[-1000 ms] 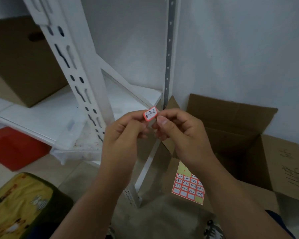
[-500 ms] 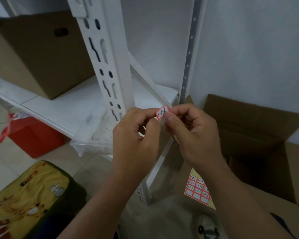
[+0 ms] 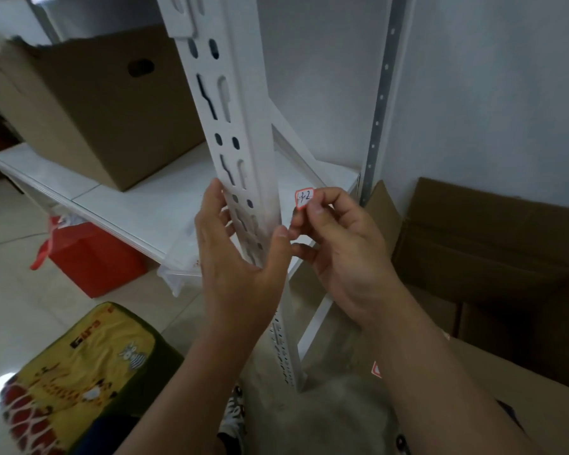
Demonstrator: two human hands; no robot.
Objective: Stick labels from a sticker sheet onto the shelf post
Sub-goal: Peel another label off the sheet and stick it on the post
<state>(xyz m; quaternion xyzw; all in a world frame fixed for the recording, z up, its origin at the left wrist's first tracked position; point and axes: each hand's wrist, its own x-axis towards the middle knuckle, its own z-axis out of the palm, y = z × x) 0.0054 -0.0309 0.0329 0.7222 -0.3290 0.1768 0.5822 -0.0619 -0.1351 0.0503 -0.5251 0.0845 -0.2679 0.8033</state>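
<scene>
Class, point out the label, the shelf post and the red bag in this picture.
label (image 3: pixel 305 198), head view, its white handwritten middle.
shelf post (image 3: pixel 240 133), head view, its slotted front face.
red bag (image 3: pixel 92 257), head view, its front side.

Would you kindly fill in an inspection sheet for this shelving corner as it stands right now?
Surface: white shelf board carrying a brown cardboard box.
Job's things: red-bordered label, off the slotted shelf post; corner of the sticker sheet showing below the right forearm.
Clutter: red bag and clear plastic under the shelf; yellow cushion on the floor.
Hands: left hand open around the post; right hand pinches the label.
Cables: nothing seen.
Surroundings: grey wall, open carton to the right, tiled floor.
</scene>
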